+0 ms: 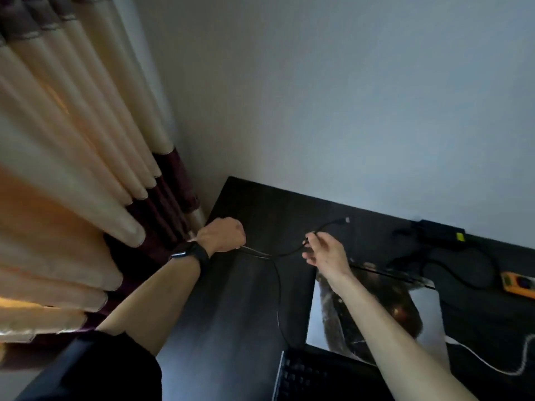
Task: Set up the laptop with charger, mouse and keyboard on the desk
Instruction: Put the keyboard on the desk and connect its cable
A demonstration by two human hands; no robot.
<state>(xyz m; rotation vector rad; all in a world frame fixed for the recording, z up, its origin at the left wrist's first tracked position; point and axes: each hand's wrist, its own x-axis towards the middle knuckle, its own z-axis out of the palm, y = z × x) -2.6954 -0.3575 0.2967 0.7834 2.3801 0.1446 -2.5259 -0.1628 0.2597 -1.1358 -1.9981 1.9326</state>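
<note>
A thin black cable [278,285] runs from the black keyboard [307,377] at the bottom edge up across the dark desk [231,314]. My left hand [223,234], with a dark watch on the wrist, is closed on the cable near the desk's far left corner. My right hand [325,251] pinches the same cable farther right, and its free end with a silver USB plug [346,220] sticks out beyond the fingers. The closed laptop [376,311], its lid covered by a dark picture, lies under my right forearm. The black charger brick [440,230] rests by the wall.
An orange power strip [518,283] lies at the right edge, with black charger leads looped beside it. A white cable [503,363] curls on the desk to the right of the laptop. Cream and maroon curtains [72,169] hang left of the desk, against a plain wall.
</note>
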